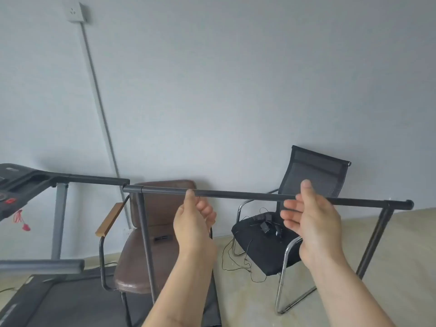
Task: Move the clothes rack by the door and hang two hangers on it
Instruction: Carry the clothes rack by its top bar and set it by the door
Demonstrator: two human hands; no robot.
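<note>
Your left hand (pixel 193 223) has its thumb tip pressed up against the underside of the clothes rack (pixel 247 195) top bar, with the other fingers curled loosely behind it, so it looks like a light pinch-style hold on the bar, though I can't tell how firmly it's actually closed. Your right hand (pixel 311 220) is slack, palm facing left toward the other hand, fingers spread and pointing toward 9 o'clock, thumb sticking up past the bar toward 12; it sits right at the bar but isn't wrapped around it. Both forearms come up from the bottom edge, around 6 o'clock, bare and angled slightly inward. The rack itself is a black tube frame running across the middle of the view from 9 to 3 o'clock, with one leg dropping down at the left and another slanting down at the right. Behind it, a brown padded chair (pixel 151 244) sits at about 7 o'clock, with something small and dark on its seat that I can't make out. The black mesh chair (pixel 313 175) at 3 o'clock holds a tangle of black adapters and cables (pixel 266 225) on its seat, wires trailing to the floor. A treadmill (pixel 30 182) fills the 9 o'clock side.
</note>
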